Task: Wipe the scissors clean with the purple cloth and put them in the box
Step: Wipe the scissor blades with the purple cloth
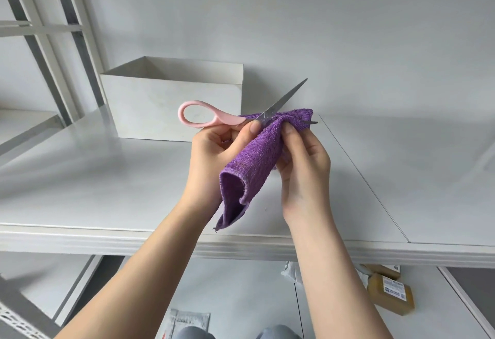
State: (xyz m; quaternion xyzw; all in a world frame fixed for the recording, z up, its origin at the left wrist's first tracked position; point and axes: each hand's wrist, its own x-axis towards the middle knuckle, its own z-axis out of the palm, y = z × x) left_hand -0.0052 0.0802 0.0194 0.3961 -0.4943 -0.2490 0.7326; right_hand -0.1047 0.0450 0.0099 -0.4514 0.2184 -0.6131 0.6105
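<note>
Pink-handled scissors [203,116] are held above the white shelf, blades apart. One blade points up and right past the box; the other lies inside the purple cloth [254,156], with only its tip showing at the cloth's right edge. My left hand [217,156] grips the scissors by the lower handle. My right hand [302,167] pinches the cloth around the wrapped blade, and the rest of the cloth hangs down between my hands. A white open-topped box [174,102] stands on the shelf behind my left hand.
The white shelf [93,191] has a front edge below my forearms and a seam on the right. Metal rack posts [53,43] rise at the left. On the floor below lie yellow-brown packages [391,293] and a printed packet [187,322].
</note>
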